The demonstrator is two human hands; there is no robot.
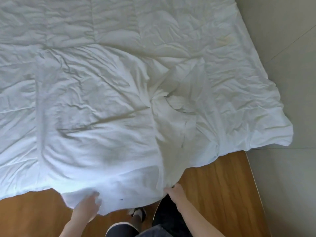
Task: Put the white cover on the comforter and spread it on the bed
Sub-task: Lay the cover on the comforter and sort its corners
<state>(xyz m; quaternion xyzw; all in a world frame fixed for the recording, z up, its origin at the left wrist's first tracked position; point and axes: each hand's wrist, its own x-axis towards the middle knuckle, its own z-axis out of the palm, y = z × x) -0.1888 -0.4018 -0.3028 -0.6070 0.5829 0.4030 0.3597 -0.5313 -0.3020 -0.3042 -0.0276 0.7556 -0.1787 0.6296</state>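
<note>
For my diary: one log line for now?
left hand: grips cover edge | right hand: grips edge | cover: wrinkled over comforter

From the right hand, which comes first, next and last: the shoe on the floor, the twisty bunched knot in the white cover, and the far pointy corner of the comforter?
Measured from the right hand in the head view:
1. Shoe, on the wooden floor just left of and below the hand.
2. Bunched knot in the white cover, straight up the bed.
3. Comforter corner, out at the right edge by the grey floor.

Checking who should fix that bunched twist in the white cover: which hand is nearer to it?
Right. The right hand grips the cover's near edge almost straight below the twist; the left hand holds the same edge further off to the left.
</note>
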